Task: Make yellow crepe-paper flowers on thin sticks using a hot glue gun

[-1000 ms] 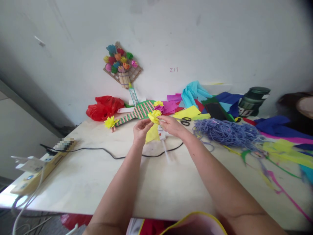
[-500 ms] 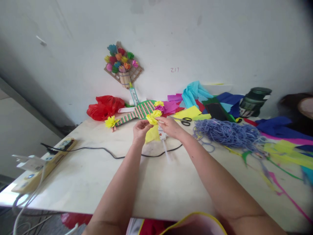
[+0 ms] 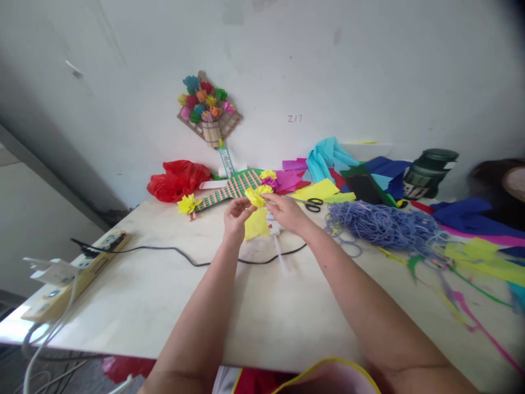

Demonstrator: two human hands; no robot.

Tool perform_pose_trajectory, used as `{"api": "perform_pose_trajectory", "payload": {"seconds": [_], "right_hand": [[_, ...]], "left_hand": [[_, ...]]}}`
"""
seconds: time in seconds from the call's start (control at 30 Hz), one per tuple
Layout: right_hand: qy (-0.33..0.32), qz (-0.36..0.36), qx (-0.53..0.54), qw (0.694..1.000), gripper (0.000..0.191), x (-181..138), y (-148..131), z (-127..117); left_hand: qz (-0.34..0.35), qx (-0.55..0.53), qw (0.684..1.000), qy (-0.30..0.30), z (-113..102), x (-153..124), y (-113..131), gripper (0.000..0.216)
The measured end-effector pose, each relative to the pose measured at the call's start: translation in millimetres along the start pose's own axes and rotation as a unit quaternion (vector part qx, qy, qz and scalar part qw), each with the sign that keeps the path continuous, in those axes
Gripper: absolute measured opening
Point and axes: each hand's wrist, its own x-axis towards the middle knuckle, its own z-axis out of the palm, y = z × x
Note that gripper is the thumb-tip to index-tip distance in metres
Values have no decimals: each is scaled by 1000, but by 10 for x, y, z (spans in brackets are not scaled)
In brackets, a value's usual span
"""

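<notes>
Both my hands meet over the far middle of the pale table [image 3: 164,295]. My left hand [image 3: 234,216] and my right hand [image 3: 287,212] pinch a crumpled yellow paper flower [image 3: 257,196] between their fingertips. A loose yellow paper sheet [image 3: 256,224] lies under the hands. Just behind stands a green and pink woven paddle-shaped board [image 3: 233,187] with yellow and pink paper flowers on it. Another yellow flower [image 3: 186,205] lies at the board's left end.
Black scissors [image 3: 312,204] lie right of my hands, beside a heap of purple cord [image 3: 381,224]. Coloured paper sheets [image 3: 328,158] crowd the back right. A black cable [image 3: 180,254] runs to a power strip [image 3: 77,268] on the left. A red bag [image 3: 178,178] and a dark jar [image 3: 429,172] stand by the wall.
The yellow flower has been turned slightly between my fingertips and sits a little higher. My hands stay in nearly the same place.
</notes>
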Motion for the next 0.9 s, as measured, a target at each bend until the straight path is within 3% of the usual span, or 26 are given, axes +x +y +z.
{"api": "perform_pose_trajectory", "payload": {"seconds": [0.1, 0.23, 0.37, 0.53, 0.7, 0.9], "right_hand": [[-40, 85, 256, 962, 42, 12, 70, -69], [-81, 138, 401, 902, 46, -11, 112, -162], [-106, 166, 440, 876, 45, -14, 146, -171], [-111, 168, 448, 871, 44, -9, 187, -158], [-122, 171, 447, 869, 42, -8, 199, -138], [-148, 170, 461, 858, 37, 0, 246, -97]], "left_hand": [[8, 4, 1000, 5, 15, -9, 46, 20], [30, 27, 998, 54, -18, 2, 43, 12], [92, 93, 987, 92, -48, 0, 36, 10], [184, 204, 957, 95, -21, -48, 112, 10], [201, 220, 954, 41, 29, -91, 156, 13], [219, 218, 951, 30, 46, -137, 157, 20]]}}
